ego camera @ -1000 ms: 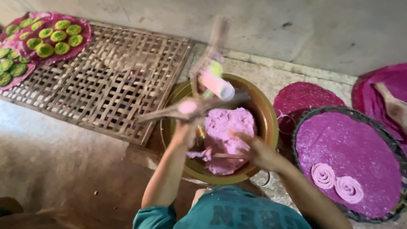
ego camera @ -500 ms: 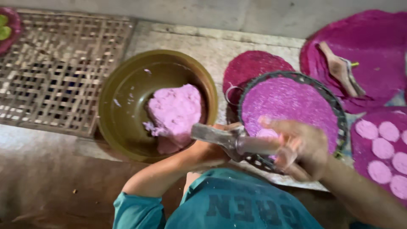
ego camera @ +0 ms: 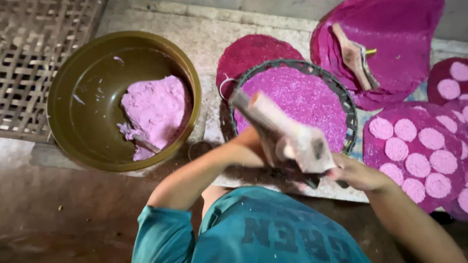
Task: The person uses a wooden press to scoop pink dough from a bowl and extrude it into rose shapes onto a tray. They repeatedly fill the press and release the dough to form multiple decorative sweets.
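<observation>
Light soft, diffuse, from above; no hard shadows. Floor near my knees dim, brownish. Mild sheen on olive bowl (ego camera: 87, 87) rim and inner wall. Motion blur heavy on wooden press (ego camera: 287, 134) in my hands; my right hand (ego camera: 358, 174) slightly smeared. Purple woven tray (ego camera: 297, 97) fairly sharp. Colours saturated, magenta dominant. Slight wide-angle stretch at frame edges.

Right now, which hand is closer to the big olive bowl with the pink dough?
The left hand. It grips the pale press tool just right of the bowl, over the woven tray's near edge. The right hand holds the tool's far end, farther right.
</observation>
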